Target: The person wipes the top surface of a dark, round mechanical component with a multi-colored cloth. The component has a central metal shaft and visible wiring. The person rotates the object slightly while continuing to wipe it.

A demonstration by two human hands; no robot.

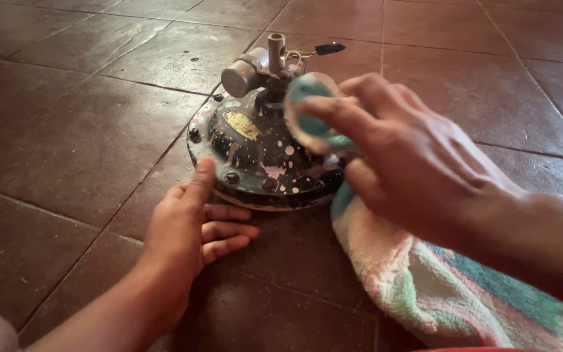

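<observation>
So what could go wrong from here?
1. The left hand steadies the fan motor housing only by its rim, thumb on the edge; hard wiping could slide it on the tiled floor.
2. The towel in the right hand passes close to the loose wires at the shaft and might snag them.

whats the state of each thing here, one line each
left hand: resting on the floor, thumb pressed to the motor housing rim
right hand: grip shut on the cloth, pressing it to the housing
motor housing: flat on the floor, paint-spattered, shaft up
cloth: bunched at the hand, rest trailing on the floor
wire connector: loose, unplugged
tiled floor: dusty, stained
</observation>
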